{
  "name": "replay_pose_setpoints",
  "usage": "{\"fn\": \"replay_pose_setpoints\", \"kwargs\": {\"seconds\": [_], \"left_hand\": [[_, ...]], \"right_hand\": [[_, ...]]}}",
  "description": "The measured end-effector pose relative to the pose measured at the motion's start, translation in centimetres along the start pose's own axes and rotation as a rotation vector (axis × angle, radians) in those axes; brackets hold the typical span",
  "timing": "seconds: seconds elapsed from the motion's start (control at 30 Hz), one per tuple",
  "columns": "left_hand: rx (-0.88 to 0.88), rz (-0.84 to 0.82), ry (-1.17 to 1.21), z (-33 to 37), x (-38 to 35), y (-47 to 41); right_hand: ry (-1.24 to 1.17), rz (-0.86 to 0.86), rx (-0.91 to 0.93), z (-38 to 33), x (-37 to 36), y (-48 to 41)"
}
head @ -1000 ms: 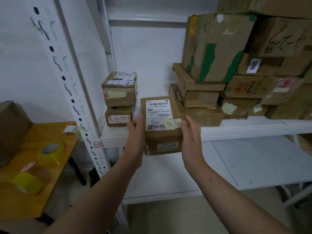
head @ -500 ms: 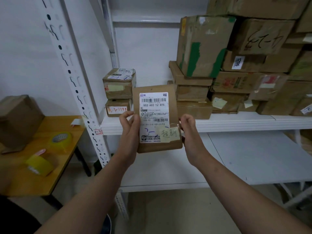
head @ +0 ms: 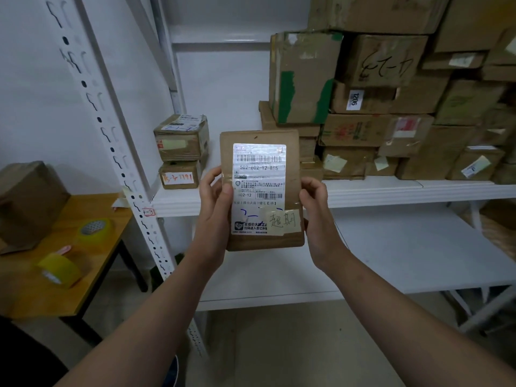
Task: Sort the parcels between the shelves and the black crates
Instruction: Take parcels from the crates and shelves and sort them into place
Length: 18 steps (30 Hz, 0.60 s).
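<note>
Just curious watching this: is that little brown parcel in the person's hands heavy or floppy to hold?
Probably light: the parcel is held upright by fingertips of the left hand and right hand alone. It seems fairly stiff, with straight edges and no sag. Its glossy label may be slightly slippery.

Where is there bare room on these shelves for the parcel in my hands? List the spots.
Upper shelf: a bare strip between the two stacked small boxes and the big pile of boxes, behind the held parcel. Lower shelf: bare across all that shows. The upper shelf's right side is crowded. Left hand and right hand grip the parcel.
</note>
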<state>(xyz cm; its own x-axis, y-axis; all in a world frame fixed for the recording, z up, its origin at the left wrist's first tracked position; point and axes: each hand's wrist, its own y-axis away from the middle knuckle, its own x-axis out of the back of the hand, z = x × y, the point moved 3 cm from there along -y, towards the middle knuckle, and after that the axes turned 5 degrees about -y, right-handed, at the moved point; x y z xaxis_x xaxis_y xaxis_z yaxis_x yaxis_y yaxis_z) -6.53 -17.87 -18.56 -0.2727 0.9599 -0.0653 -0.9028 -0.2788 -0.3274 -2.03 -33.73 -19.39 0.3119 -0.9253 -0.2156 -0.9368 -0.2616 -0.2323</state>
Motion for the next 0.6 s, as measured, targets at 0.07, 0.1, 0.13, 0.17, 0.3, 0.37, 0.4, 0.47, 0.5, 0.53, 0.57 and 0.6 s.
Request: {"fn": "replay_pose_setpoints", "kwargs": {"seconds": [0.07, 0.1, 0.13, 0.17, 0.3, 0.37, 0.4, 0.47, 0.5, 0.53, 0.57, 0.6], "left_hand": [[-0.003, -0.028, 0.014, -0.1, -1.5, 0.6], [-0.009, -0.047, 0.02, -0.2, -2.5, 1.0], [-0.017, -0.068, 0.026, -0.3, -3.5, 1.4], [-0.022, -0.091, 0.034, -0.5, -4.7, 1.8], [0.002, -0.211, 0.075, -1.5, -10.6, 3.1], [0.046, -0.283, 0.103, -2.2, -14.0, 3.6], [0.069, -0.324, 0.115, -2.6, -15.8, 3.8], [0.097, -0.43, 0.121, -3.4, -19.3, 4.2], [0.116, -0.484, 0.114, -3.9, -21.0, 4.3], [0.144, -0.535, 0.106, -4.5, -22.8, 4.5], [0.175, -0.581, 0.097, -5.1, -24.5, 4.6], [0.203, -0.621, 0.089, -5.7, -26.3, 4.8]], "right_hand": [[0.003, 0.027, 0.003, -0.3, 1.5, 1.0], [0.01, 0.051, 0.009, -0.5, 2.5, 1.6], [0.024, 0.077, 0.016, -0.5, 3.6, 2.2], [0.042, 0.101, 0.02, -0.6, 4.8, 2.8], [0.076, 0.232, 0.017, -1.5, 10.5, 5.7], [0.104, 0.319, 0.017, -2.1, 13.6, 7.2], [0.108, 0.366, 0.017, -2.3, 15.3, 7.9], [0.09, 0.473, 0.011, -2.6, 18.5, 9.4], [0.072, 0.525, 0.013, -2.8, 20.0, 10.1], [0.057, 0.576, 0.022, -3.0, 21.5, 10.7], [0.043, 0.621, 0.03, -3.1, 23.0, 11.4], [0.034, 0.658, 0.034, -3.2, 24.4, 12.1]]}}
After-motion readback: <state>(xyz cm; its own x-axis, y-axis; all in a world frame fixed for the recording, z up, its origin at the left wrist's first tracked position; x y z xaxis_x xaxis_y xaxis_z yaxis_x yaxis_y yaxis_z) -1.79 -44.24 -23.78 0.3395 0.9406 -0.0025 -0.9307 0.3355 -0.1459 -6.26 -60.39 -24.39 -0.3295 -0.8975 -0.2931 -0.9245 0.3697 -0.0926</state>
